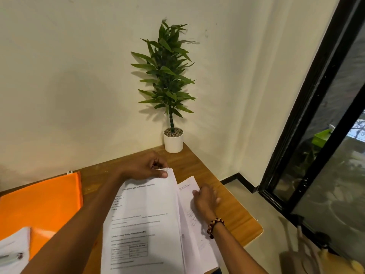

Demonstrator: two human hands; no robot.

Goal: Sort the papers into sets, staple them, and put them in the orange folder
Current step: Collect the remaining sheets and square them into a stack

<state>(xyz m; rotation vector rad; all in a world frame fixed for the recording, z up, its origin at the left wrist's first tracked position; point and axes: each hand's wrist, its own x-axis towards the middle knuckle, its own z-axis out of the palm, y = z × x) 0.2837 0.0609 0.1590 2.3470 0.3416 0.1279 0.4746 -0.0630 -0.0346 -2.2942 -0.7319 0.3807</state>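
So the stack of papers (146,224) lies in front of me on the wooden desk (233,214), printed side up, and I am partway into sorting it. My left hand (146,167) pinches the far top corner of the upper sheets between thumb and fingers and lifts them a little. My right hand (205,198) rests with its fingers laid out fairly flat on a lower sheet (189,188) that shows at the stack's right edge.

The orange folder (39,204) lies to the left on the desk, well clear of the stack, and seems shut. On its near corner sits another small pile of paper (13,252); I cannot tell whether that one is stapled. I see no stapler.

By my reckoning most of the job is ahead: splitting this stack into sets, stapling each, filing them.

At the back corner stands a potted plant (171,86) against the wall.
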